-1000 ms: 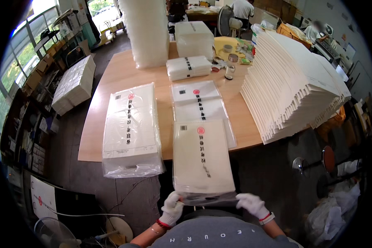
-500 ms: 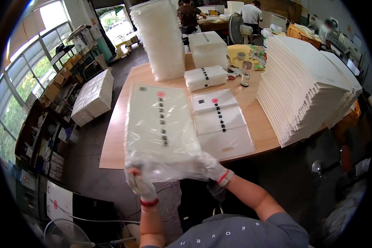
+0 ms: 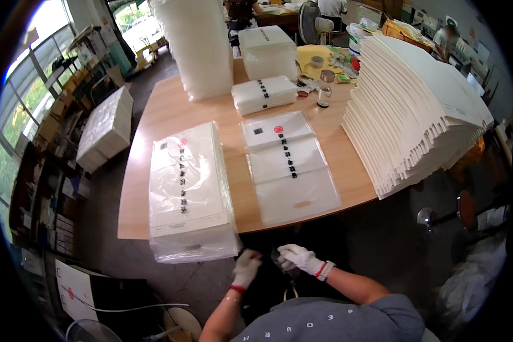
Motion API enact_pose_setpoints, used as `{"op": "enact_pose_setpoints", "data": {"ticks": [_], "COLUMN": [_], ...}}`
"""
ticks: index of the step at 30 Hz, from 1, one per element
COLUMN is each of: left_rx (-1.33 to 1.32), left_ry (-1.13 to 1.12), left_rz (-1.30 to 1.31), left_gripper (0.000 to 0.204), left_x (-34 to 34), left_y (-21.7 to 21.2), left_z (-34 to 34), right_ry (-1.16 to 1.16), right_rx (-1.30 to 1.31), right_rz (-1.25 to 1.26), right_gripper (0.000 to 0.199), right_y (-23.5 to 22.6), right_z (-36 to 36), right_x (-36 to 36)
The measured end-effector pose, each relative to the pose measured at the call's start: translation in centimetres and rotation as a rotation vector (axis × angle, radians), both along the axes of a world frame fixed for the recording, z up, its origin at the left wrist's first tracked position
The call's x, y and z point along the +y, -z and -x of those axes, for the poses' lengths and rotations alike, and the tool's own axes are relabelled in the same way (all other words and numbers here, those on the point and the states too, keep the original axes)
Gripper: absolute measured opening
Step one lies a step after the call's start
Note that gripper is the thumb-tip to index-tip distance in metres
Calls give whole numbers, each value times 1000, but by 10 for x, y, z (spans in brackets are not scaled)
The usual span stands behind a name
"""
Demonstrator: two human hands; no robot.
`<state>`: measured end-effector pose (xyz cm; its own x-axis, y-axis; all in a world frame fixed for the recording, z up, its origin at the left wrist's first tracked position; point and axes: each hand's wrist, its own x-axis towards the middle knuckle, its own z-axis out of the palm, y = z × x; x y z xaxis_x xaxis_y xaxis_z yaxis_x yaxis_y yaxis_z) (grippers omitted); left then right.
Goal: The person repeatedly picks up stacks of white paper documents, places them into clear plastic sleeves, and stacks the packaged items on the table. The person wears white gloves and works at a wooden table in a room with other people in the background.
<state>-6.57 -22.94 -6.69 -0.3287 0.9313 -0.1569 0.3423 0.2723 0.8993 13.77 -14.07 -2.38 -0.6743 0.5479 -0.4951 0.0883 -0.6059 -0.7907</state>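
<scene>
Step reads as in-between: nothing visibly being worked. Windows [image 3: 45,65] run along the room, left of the desk [image 3: 135,194]. Desk has a light wood-look top. Co-worker [image 3: 242,10] past desk's far side. Paper pile [image 3: 399,119], cream, fanned, on desk's right. Film column [image 3: 196,51], tall, clear, desk's far left. White block [image 3: 105,131] left of desk, apart from it. Packed bags [image 3: 182,188], glossy, desk's near left, overhanging its front edge. Film block [image 3: 268,57], desk's far side. Flat bag [image 3: 279,194], clear, printed, at desk's near middle, handle slot toward the person, untouched. Left hand [image 3: 247,268] and right hand [image 3: 298,257], gloved, apart, just off desk's front edge; fingers curled, can't tell if either grip is clenched or has something. Working flat bag next would call for reaching over desk's front edge and pinching thin film. Jar [image 3: 324,97], desk's far right.
</scene>
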Motion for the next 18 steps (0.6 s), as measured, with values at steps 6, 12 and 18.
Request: {"op": "enact_pose_setpoints", "data": {"ticks": [6,12,18], "left_rx": [422,507,375], "left_ry": [9,227,311], "left_rz": [-490,-190,-254], "left_gripper": [16,22,9], "left_x": [174,227,240], "left_y": [-58,-34,-63], "left_z": [-86,-60,-54], "right_ry": [192,208,498], "right_rx": [-233,-151,382], "right_rz": [-53,-53,104], "right_gripper": [32,33,35], "right_y": [-12,-11,-21], "right_z": [-71,-81,0], "right_x": [11,42,138]}}
